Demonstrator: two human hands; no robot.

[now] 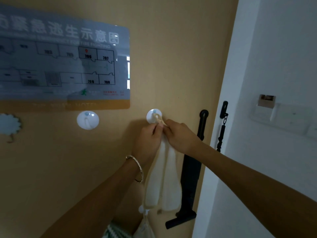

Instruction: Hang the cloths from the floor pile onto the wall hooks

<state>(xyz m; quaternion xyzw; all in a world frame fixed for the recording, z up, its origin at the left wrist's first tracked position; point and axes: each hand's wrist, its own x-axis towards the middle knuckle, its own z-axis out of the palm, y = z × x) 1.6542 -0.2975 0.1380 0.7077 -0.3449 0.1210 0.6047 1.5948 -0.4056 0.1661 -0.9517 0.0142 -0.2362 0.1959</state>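
We have the white cloth (163,177) up at the wooden door (180,66), and its cord hanging loop (158,119) reaches onto the round white suction hook (154,115) just above our knuckles. Whether the loop is fully seated over the peg we cannot tell. Our left hand (147,140), with a bracelet (137,167) on the wrist, curls round the gathered neck of the cloth. Our right hand (180,136) pinches the loop from the other side, and the two hands touch.

The cloth looks light and thoroughly limp. It falls in soft folds straight down from our grip and has no stiffness of its own, so it cannot be pushed or steered from below. The one useful place to hold it is the loop, with the bunched corner just under it. The cord is thin and can slip off a smooth plastic peg. The hook is only stuck on, so we judge that a gentle downward settle suits it better than a tug.

An empty hook (87,120) sits to the left under the evacuation plan (65,62).
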